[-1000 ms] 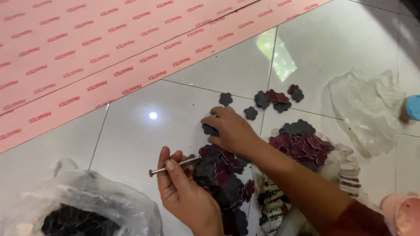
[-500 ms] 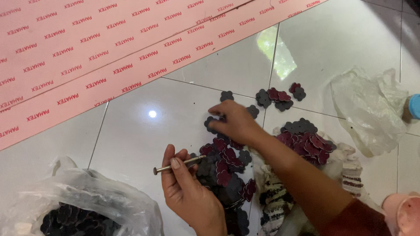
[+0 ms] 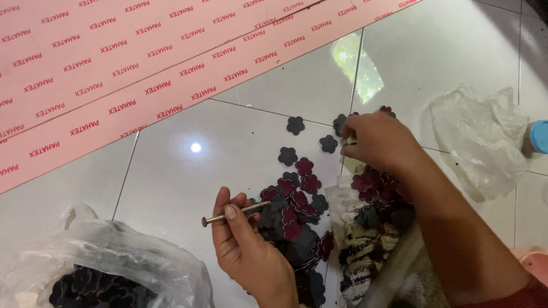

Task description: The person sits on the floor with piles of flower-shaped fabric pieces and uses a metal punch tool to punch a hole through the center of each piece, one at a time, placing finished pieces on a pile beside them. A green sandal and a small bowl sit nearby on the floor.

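I see small flat flower-shaped cutouts (image 3: 297, 208), dark grey and maroon, matte like felt or foam, heaped loosely on glossy pale floor tiles (image 3: 188, 171). My left hand (image 3: 248, 251) pinches a thin metal rod (image 3: 231, 215) with a flat nail-like head between thumb and forefinger, the other fingers curled in; the rod lies nearly level, its head pointing out to the left of the grip and its far end reaching into the heap just to the right of my thumb. So that hand is clenched around the rod.

My right hand (image 3: 379, 140) is up and to the right of that grip, across the heap, fingers bent down onto a few loose cutouts at the far edge of the scatter. Whether it has actually pinched one I cannot tell; the fingertips are hidden under the knuckles. Three single grey flowers (image 3: 295, 125) lie apart just to the left of those fingers.

Below and left of the rod hand sits a crinkled clear plastic bag (image 3: 114, 268) with more dark flowers inside. A second, empty-looking clear bag (image 3: 485, 137) lies to the right of my right hand. Pink printed sheets (image 3: 114, 63) cover the floor beyond both hands.
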Demonstrator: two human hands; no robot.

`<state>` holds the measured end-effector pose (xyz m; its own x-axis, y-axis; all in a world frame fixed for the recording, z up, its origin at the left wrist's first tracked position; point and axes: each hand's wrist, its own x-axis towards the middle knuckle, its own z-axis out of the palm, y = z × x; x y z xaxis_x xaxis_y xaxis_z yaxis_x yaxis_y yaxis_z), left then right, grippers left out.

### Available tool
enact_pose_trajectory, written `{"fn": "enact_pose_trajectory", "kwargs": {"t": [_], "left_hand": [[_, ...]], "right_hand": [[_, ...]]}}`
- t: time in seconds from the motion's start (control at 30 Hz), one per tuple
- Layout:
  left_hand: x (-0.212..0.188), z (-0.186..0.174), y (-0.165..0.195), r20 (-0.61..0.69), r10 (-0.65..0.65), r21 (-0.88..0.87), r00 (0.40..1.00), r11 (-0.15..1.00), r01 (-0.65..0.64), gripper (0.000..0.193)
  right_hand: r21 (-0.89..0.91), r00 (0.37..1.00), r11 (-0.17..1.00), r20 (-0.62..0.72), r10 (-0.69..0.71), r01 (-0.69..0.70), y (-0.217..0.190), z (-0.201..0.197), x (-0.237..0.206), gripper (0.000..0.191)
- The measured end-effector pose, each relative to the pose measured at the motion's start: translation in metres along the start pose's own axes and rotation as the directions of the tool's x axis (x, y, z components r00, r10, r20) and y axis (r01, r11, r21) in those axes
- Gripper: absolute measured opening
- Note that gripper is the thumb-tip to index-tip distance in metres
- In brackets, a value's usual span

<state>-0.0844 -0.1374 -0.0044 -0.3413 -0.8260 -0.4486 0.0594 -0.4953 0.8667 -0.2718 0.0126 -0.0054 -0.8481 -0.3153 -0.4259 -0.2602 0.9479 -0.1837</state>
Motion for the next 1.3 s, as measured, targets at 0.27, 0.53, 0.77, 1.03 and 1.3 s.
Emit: {"fn": "enact_pose_trajectory", "kwargs": {"t": [0.27,0.53,0.77,1.03,1.3], "left_hand": [[-0.001,0.001,-0.001,0.006,0.027,0.015,1.0,1.0,-0.027,0.037],[-0.001,0.005,-0.007,0.017,0.012,0.005,1.0,1.0,-0.012,0.036],[-0.005,0.006,-0.006,0.006,0.008,0.042,1.0,0.999,-0.008,0.036],[-0.006,0.004,-0.007,0.028,0.026,0.043,0.999,0.999,-0.027,0.036],[-0.006,0.007,-0.01,0.037,0.026,0.064,0.999,0.998,-0.028,0.037]], "right_hand": [[0.168,0.84,0.894,-0.449,-0.306,0.416,-0.027,0.063,0.038,0.047],[0.44,0.992,0.892,-0.114,-0.053,0.098,-0.018,0.044,0.038,0.033],[-0.1,0.97,0.995,-0.244,-0.008,-0.017,-0.003,0.008,-0.01,0.052],[0.215,0.941,0.924,0.057,-0.334,0.315,-0.024,0.063,-0.02,0.055],[0.319,0.954,0.915,0.09,-0.287,0.246,-0.022,0.067,-0.018,0.057]]}}
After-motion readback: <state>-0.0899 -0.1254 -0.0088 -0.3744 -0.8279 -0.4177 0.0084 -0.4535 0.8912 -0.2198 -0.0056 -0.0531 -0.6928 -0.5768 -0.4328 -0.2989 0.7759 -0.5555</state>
